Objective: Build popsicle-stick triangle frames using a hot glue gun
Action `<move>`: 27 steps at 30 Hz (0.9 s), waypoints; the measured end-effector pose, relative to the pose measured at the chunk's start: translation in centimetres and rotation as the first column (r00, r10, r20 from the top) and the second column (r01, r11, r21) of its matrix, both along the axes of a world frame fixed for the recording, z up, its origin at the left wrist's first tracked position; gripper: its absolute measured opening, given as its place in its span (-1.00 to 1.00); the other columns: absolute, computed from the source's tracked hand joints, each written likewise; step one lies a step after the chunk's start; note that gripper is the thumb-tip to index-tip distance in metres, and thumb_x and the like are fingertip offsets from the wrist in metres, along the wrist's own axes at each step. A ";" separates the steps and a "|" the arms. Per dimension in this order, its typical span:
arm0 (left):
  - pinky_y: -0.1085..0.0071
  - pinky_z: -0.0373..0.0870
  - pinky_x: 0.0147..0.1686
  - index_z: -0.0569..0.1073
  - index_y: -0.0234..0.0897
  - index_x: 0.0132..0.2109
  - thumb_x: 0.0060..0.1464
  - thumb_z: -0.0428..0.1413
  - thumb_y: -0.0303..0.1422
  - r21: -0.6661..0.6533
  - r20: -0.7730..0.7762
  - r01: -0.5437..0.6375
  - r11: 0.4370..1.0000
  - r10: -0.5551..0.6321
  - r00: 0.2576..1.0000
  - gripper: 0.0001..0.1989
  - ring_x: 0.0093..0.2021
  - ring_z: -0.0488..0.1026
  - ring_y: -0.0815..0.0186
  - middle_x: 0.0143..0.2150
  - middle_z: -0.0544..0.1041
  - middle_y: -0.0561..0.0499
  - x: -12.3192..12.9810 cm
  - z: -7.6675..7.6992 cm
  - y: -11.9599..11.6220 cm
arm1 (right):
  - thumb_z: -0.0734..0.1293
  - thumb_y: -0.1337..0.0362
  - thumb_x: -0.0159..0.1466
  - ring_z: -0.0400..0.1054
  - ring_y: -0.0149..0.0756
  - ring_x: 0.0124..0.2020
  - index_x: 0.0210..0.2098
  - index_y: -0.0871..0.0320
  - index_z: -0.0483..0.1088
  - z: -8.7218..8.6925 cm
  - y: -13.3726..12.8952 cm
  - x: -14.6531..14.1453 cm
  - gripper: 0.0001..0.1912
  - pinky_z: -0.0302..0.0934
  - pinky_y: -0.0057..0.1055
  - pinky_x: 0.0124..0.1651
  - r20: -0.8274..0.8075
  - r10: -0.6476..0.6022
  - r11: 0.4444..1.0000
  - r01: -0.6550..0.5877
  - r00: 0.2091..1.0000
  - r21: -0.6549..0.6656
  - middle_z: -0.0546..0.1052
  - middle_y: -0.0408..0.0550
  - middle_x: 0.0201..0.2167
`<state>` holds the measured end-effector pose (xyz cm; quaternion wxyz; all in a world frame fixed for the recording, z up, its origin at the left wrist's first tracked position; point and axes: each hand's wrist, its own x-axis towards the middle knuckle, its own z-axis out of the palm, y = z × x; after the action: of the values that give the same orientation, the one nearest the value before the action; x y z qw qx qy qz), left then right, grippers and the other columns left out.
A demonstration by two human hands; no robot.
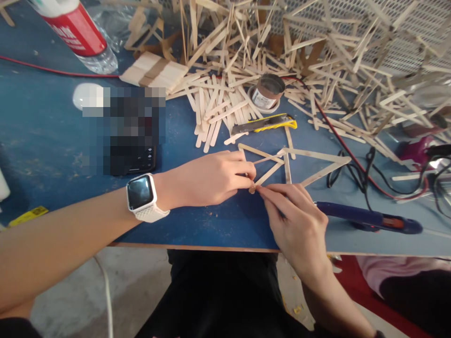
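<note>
Fingers of the left hand (pixel 227 177) and right hand (pixel 299 220) gripped the near end of the stick frame (pixel 269 172), left of the glue gun (pixel 369 217).

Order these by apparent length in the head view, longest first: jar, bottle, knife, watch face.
1. Bottle, even cut off by the frame
2. Knife
3. Jar and watch face: too alike to rank
</note>
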<state>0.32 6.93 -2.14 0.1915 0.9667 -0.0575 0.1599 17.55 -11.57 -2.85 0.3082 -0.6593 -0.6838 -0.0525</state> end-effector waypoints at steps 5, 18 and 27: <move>0.25 0.49 0.13 0.70 -0.33 0.06 0.49 -0.01 -0.55 -0.001 -0.006 -0.004 1.000 0.004 1.000 -0.65 0.03 0.51 0.15 0.10 0.68 -0.15 0.0 0.0 0.0 | 0.39 0.53 0.45 0.52 -0.29 -0.19 0.00 0.14 0.64 -0.1 0.0 -0.1 -0.75 0.51 -0.28 -0.07 0.016 -0.007 1.000 0.007 1.000 -0.005 0.67 -0.02 -0.16; 0.25 0.49 0.18 0.68 -0.32 0.08 0.49 -0.03 -0.54 -0.008 -0.044 -0.008 1.000 0.007 0.999 -0.63 0.07 0.50 0.14 0.13 0.67 -0.13 -0.1 -0.1 -0.1 | 0.40 0.56 0.43 0.53 -0.26 -0.16 0.00 0.16 0.61 -0.2 -0.2 0.0 -0.74 0.51 -0.26 -0.01 0.046 0.014 1.000 -0.013 0.999 -0.011 0.67 -0.01 -0.13; 0.26 0.46 0.20 0.68 -0.30 0.08 0.49 0.00 -0.54 0.003 -0.057 -0.008 1.000 0.009 0.998 -0.67 0.09 0.50 0.15 0.14 0.66 -0.12 -0.1 -0.1 0.0 | 0.37 0.54 0.46 0.58 -0.25 -0.13 0.01 0.08 0.60 -0.1 -0.2 -0.1 -0.72 0.55 -0.23 -0.02 0.034 0.012 1.000 -0.011 0.999 -0.008 0.67 -0.03 -0.07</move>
<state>0.22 6.89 -2.26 0.1911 0.9713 -0.0481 0.1330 17.44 -11.72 -2.97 0.2944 -0.6555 -0.6929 -0.0592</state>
